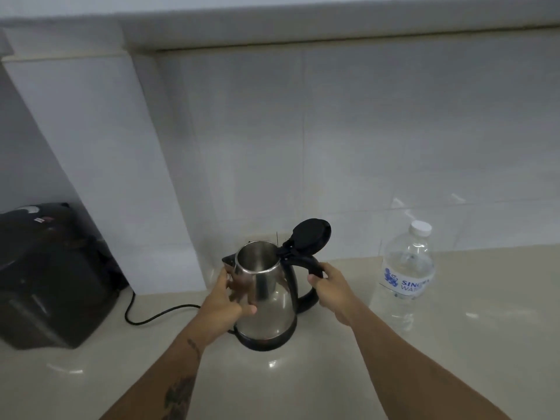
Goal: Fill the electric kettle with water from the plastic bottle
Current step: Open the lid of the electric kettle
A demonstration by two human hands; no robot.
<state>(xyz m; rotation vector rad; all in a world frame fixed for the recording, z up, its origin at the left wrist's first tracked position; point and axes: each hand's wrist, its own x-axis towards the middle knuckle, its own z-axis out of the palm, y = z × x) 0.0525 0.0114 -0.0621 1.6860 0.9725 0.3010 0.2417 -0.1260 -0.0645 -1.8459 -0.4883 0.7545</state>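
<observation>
A steel electric kettle (269, 295) with black trim stands on its black base on the pale counter, centre of view. Its black lid (310, 233) is flipped up and the inside looks empty. My left hand (225, 301) presses against the kettle's left side, fingers wrapped on the metal body. My right hand (330, 286) grips the black handle (310, 265) on the right. A clear plastic water bottle (406, 274) with a white cap and blue label stands upright to the right, capped, apart from both hands.
A black appliance (51, 277) sits at the far left against a white pillar (121, 177). A black power cord (151, 313) runs along the counter from the kettle toward it. Tiled wall behind; a ledge overhangs above.
</observation>
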